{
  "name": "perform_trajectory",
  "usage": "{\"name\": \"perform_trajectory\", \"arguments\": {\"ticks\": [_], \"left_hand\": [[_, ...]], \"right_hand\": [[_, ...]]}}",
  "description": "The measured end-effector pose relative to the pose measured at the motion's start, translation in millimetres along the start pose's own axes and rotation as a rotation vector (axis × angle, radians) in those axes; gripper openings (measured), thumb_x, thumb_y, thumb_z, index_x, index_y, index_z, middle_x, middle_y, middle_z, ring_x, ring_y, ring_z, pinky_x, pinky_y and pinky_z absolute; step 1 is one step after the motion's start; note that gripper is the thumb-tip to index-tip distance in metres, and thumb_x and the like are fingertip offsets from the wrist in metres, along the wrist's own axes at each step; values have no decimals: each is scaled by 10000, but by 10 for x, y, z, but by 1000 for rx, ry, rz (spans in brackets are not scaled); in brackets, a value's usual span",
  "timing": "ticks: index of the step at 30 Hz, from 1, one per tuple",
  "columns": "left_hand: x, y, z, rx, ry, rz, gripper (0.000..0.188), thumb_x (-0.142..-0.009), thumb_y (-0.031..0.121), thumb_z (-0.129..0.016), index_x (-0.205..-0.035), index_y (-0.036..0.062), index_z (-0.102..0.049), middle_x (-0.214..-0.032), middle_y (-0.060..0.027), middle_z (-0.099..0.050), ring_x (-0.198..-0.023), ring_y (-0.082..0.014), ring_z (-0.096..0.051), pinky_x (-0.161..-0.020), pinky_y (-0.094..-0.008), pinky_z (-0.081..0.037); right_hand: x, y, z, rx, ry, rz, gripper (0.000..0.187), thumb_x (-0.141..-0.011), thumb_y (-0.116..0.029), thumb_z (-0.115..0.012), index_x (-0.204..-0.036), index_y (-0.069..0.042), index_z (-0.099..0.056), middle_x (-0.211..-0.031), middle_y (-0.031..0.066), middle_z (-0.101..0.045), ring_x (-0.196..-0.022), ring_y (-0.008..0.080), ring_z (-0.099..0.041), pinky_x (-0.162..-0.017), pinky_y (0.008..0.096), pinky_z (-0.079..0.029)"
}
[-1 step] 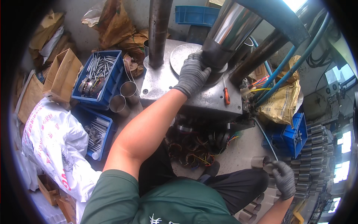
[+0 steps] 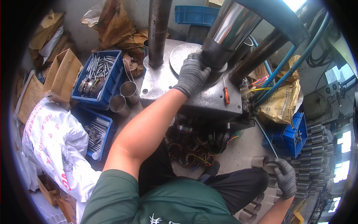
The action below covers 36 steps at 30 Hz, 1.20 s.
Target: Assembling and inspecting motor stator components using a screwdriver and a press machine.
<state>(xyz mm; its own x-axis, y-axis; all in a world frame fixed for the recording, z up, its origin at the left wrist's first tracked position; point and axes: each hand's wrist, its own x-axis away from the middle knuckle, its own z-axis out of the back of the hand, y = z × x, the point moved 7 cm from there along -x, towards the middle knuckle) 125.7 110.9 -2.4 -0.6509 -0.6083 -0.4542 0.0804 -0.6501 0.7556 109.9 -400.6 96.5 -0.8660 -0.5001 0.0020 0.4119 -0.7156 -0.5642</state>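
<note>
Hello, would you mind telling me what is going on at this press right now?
A person in grey gloves sits at a metal press table. Their left hand grips the dark part under the shiny press cylinder, above a round plate. Their right hand holds a short metal tube down by their side. An orange screwdriver lies on the table, and blue bins of metal rods stand to the left.

Nothing's shifted for you here. Your left hand (image 2: 192,74) sits exactly where it was, glove wrapped on the dark collar (image 2: 214,56) under the shiny ram (image 2: 233,22). Your right hand (image 2: 285,177) hasn't budged either, same hold on the small metal tube (image 2: 260,161) down by your knee. Worktop (image 2: 201,100), screwdriver (image 2: 226,95), everything reads the same.
</note>
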Motion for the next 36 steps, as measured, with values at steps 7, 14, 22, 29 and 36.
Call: {"name": "perform_trajectory", "arguments": {"ticks": [7, 14, 22, 29, 36], "left_hand": [[-18, -42, -14, 29, 13, -12, 734, -853, 247, -782, -1490, 26, -492, -1366, -254, -583, -1292, -411, -567, -1143, -475, -449], [-1, -58, 5, 16, 27, -6, 735, -849, 252, -783, -1485, 20, -499, -1375, -247, -591, -1304, -408, -564, -1140, -483, -449], [8, -32, 12, 42, -5, -4, 720, -846, 252, -785, -1469, 15, -511, -1366, -248, -600, -1296, -409, -572, -1133, -484, -456], [27, -56, 38, 36, 106, -65, 657, -826, 176, -787, -1414, 13, -544, -1303, -251, -620, -1219, -425, -603, -1080, -486, -492], [-7, -37, -14, 58, -13, -2, 709, -849, 240, -777, -1463, 3, -514, -1384, -258, -581, -1309, -410, -559, -1144, -477, -446]], "right_hand": [[37, 161, -142, 359, -340, 130, 224, -897, -60, -692, -1100, 22, -738, -980, 184, -745, -937, 321, -736, -852, 413, -577], [22, 125, -151, 411, -399, 117, 261, -882, -28, -685, -1136, 20, -722, -1040, 210, -737, -954, 341, -733, -852, 413, -576], [14, 158, -131, 263, -332, 63, 249, -896, -11, -648, -1126, 23, -737, -1061, 191, -746, -960, 317, -742, -863, 397, -589], [-1, 61, -147, 346, -408, 4, 261, -896, -12, -646, -1138, 34, -731, -1036, 193, -738, -904, 298, -745, -833, 380, -601], [2, 221, -35, 163, -239, -10, 257, -875, -21, -670, -1119, -6, -749, -980, 191, -741, -915, 337, -737, -822, 398, -573]]}}
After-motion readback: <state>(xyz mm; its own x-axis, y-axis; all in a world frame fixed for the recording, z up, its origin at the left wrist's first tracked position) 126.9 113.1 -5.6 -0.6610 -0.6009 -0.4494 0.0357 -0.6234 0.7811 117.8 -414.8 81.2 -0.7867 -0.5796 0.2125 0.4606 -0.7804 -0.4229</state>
